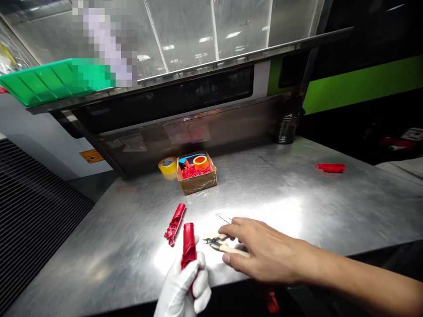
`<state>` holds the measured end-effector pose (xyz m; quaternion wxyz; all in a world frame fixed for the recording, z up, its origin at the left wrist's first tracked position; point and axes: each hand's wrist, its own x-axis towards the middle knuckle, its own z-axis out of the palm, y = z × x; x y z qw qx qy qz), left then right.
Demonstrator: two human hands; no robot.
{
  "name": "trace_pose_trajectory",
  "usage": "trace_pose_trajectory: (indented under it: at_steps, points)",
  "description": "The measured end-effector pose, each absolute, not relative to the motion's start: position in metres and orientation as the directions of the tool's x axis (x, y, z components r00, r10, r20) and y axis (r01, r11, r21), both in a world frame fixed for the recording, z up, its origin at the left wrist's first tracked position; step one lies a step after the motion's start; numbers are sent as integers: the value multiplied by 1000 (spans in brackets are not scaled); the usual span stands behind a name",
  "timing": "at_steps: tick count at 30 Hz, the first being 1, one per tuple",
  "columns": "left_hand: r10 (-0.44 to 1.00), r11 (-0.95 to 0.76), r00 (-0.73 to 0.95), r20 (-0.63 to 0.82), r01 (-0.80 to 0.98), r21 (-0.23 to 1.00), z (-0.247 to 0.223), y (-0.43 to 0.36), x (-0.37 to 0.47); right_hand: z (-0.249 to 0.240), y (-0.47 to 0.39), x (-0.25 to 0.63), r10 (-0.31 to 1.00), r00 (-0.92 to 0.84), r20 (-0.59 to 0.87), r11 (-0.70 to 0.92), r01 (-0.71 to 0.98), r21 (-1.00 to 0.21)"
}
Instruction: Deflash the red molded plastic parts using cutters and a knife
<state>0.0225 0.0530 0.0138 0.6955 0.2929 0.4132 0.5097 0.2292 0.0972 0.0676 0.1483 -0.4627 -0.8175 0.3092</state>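
Note:
My left hand (187, 284), in a white glove, is wrapped round a red plastic part (189, 242) held upright near the table's front edge. My bare right hand (254, 248) reaches in from the right over a pair of pliers (216, 243) with pale handles. Its thumb and fingers are apart on either side of the handles; the palm side is hidden. A second red part (175, 223) lies on the metal table just behind and left of the held one. Thin metal tips (224, 217) stick out beyond my right fingers.
A cardboard box (198, 182) with red bits and an orange ring stands mid-table, beside yellow tape (168, 165). Another red part (331, 167) lies at right. A dark jar (287, 127) stands at the back. A green bin (42, 81) sits on the shelf.

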Motion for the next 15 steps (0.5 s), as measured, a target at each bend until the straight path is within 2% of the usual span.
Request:
trace_pose_trajectory:
  at_steps: [4,7,11,15]
  points:
    - [945,323,189,-266,-419,849,9,54,19,69,93,233,833,-536,-138,316,666,-675]
    - [949,315,135,-285,-414,854,11,54,22,73,88,231,823,-561,-87,380,659,-649]
    - [938,336,92,-333,-473,815,13,52,24,74,86,222,796,-602,66,560,691,-457]
    - [931,356,110,-348,-492,795,6,52,24,75,87,212,705,-688,172,707,659,-258]
